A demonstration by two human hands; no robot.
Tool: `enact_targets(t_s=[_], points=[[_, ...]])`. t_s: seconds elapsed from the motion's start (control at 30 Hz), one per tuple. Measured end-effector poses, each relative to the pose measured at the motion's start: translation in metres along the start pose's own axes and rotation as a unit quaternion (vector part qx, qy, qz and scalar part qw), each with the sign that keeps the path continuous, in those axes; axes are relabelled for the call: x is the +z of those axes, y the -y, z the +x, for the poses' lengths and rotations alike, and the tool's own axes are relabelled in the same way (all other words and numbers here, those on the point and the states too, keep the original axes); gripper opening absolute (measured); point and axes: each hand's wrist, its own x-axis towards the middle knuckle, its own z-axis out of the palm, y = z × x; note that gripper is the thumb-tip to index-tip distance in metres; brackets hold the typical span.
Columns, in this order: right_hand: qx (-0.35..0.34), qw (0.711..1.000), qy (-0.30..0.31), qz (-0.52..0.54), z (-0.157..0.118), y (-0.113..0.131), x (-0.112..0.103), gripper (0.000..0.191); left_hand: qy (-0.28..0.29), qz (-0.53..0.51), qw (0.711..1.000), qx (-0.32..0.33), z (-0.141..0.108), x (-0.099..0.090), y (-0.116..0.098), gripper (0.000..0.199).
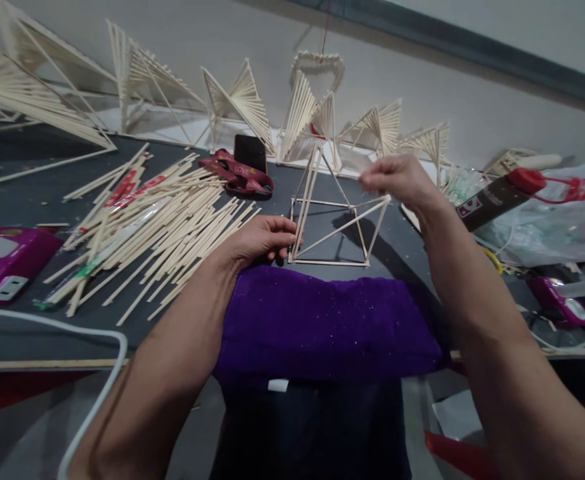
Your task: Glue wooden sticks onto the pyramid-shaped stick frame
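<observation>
A dark tabletop (27, 197) stretches beneath the camera I follow from my remote post, backed along the wall by a row of fanned stick sculptures (252, 107), the largest at far left. Purple fabric (322, 323), flecked with pale specks, lies at the near edge. At left I see a pile of loose wooden sticks (172, 220), some in clear wrapping with red print; at far right, a crumpled plastic bag (567, 220). Between them stands a wooden stick frame (341, 229), four-sided at its base, just beyond the fabric and between the person's two hands. A dark tumbler (495, 200) with a red lid leans beside the bag. The right hand (395, 179) is closed above the frame's raised right corner, fingertips together; I cannot tell whether they pinch anything. The left hand (272, 237) grips the frame's near left corner, with the structure extending to its right. Behind the sticks rest a maroon lanyard (237, 175) lettered "LOVE" and, touching it, a dark phone (251, 153).
</observation>
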Motion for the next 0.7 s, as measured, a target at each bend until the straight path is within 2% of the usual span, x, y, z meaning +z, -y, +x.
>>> enact_targets(t_s=[0.1, 0.3, 0.4, 0.5, 0.7], points=[[0.033, 0.998, 0.045, -0.017, -0.020, -0.023, -0.006, 0.014, 0.004, 0.009, 1.000, 0.008, 0.001, 0.000, 0.001, 0.022], [0.067, 0.998, 0.009, -0.006, -0.030, -0.035, -0.016, 0.019, 0.009, 0.012, 1.000, 0.015, 0.000, -0.002, 0.003, 0.026], [0.096, 0.988, 0.105, -0.058, -0.043, -0.042, -0.018, 0.019, 0.009, 0.013, 1.000, 0.018, 0.000, -0.002, 0.003, 0.024], [0.093, 0.967, 0.177, -0.157, -0.061, -0.048, -0.011, 0.023, 0.012, 0.015, 1.000, 0.019, 0.001, -0.001, 0.002, 0.022], [0.131, 0.931, 0.151, -0.306, -0.073, -0.038, 0.015, 0.028, -0.012, 0.032, 0.999, 0.032, -0.001, 0.006, -0.001, 0.017]])
